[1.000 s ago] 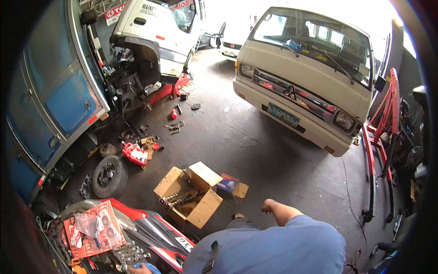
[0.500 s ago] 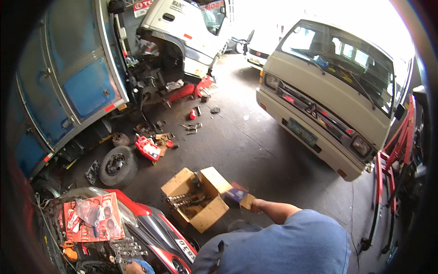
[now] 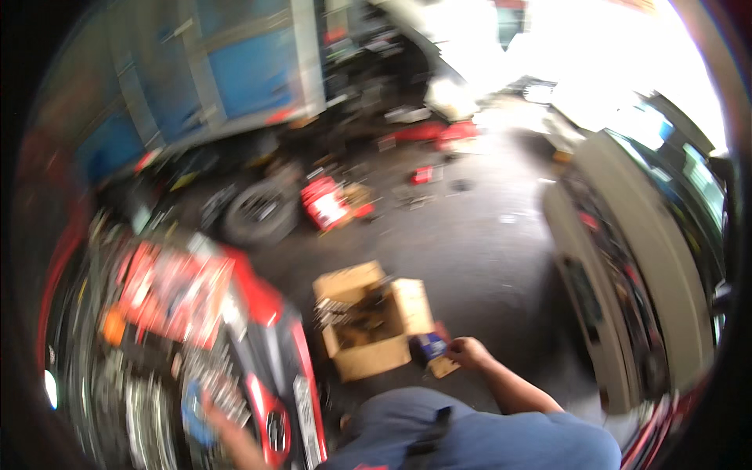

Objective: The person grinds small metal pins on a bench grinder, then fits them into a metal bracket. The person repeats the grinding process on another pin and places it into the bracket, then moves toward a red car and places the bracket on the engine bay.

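My right hand [image 3: 470, 354] is closed on the edge of a small blue-and-tan carton [image 3: 433, 348], beside an open cardboard box [image 3: 372, 360] on the floor. Lobed metal shafts [image 3: 335, 312] stick up at the left of that box, with dark parts deeper inside. Over at the lower left, my left hand [image 3: 213, 409] is smeared by motion, with a bunched blue cloth [image 3: 195, 415] at its fingers. It is close to a group of metal parts [image 3: 218, 382] lying over the red vehicle's engine bay.
The red vehicle's front [image 3: 262, 301] carries a red-and-white package [image 3: 176, 294]. Beyond lie a loose wheel [image 3: 261, 213], a red jug [image 3: 324, 202] and scattered parts [image 3: 415, 196]. A blue truck body [image 3: 251, 78] stands behind; a pale van [image 3: 650, 274] stands at right.
My view has swung, shifting the floor items right and the van to the right edge, with heavy blur. My left hand and the blue cloth show farther up; the right hand still grips the carton.
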Available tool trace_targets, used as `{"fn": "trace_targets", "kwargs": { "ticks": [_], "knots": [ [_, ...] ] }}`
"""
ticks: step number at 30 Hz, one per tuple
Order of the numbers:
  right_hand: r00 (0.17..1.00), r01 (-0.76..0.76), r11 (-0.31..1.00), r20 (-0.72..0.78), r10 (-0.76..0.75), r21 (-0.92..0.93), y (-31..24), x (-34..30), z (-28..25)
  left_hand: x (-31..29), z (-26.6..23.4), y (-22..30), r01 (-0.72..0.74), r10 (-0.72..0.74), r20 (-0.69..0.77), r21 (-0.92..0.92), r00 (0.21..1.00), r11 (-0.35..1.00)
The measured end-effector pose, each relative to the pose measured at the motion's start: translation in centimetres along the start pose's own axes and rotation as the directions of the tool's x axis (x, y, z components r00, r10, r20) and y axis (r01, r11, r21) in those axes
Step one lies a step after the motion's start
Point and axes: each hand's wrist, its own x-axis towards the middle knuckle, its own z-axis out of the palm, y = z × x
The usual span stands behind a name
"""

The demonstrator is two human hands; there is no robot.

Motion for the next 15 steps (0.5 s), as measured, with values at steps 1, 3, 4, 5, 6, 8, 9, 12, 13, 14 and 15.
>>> {"fn": "trace_targets", "kwargs": {
  "ticks": [1, 3, 4, 5, 6, 8, 9, 12, 13, 14, 15],
  "knots": [
    [0.994, 0.044, 0.985, 0.096, -0.060, 0.169, -3.0, 0.0, 0.2, -0.1, 1.6, -1.7, 0.067, -0.072, -0.016, -0.220, 0.997, 0.973],
    [0.959, 0.221, 0.975, 0.179, -0.218, 0.002, -8.7, 0.3, 0.9, -1.9, 5.3, -4.4, -0.015, -0.063, -0.297, -0.251, 0.953, 0.968],
    [0.916, 0.308, 0.949, 0.250, -0.315, 0.066, -11.1, 0.1, 1.0, -2.4, 7.1, -5.9, -0.093, 0.001, -0.378, -0.226, 0.926, 0.970],
    [0.858, 0.476, 0.879, 0.200, -0.473, 0.038, -13.3, -0.8, 1.5, -3.8, 8.9, -6.4, -0.067, 0.003, -0.291, -0.209, 0.957, 0.976],
    [0.807, 0.566, 0.824, 0.228, -0.545, -0.033, -15.6, -1.0, 2.2, -4.7, 10.4, -7.2, -0.076, -0.022, -0.346, -0.267, 0.938, 0.961],
    [0.699, 0.658, 0.749, 0.312, -0.643, 0.071, -19.9, -2.8, 3.0, -7.5, 14.1, -8.0, -0.064, -0.018, -0.319, -0.244, 0.947, 0.968],
    [0.623, 0.685, 0.703, 0.348, -0.701, 0.190, -21.9, -4.1, 3.7, -8.6, 15.4, -7.6, -0.048, -0.020, -0.321, -0.204, 0.947, 0.978],
    [0.313, 0.763, 0.461, 0.365, -0.877, 0.454, -27.8, -6.8, 5.4, -12.1, 18.8, -6.5, -0.082, -0.009, -0.373, -0.227, 0.928, 0.970],
    [0.185, 0.776, 0.367, 0.370, -0.910, 0.513, -29.3, -7.9, 6.5, -13.3, 19.1, -6.2, -0.126, 0.043, -0.355, -0.216, 0.934, 0.968],
    [0.064, 0.765, 0.288, 0.376, -0.924, 0.576, -30.5, -9.2, 7.6, -14.8, 19.3, -5.6, -0.153, 0.074, -0.409, -0.164, 0.909, 0.975],
    [-0.029, 0.748, 0.254, 0.413, -0.910, 0.613, -31.5, -10.5, 8.9, -16.6, 19.4, -5.2, -0.174, 0.101, -0.452, -0.122, 0.886, 0.977]
  ]
}}
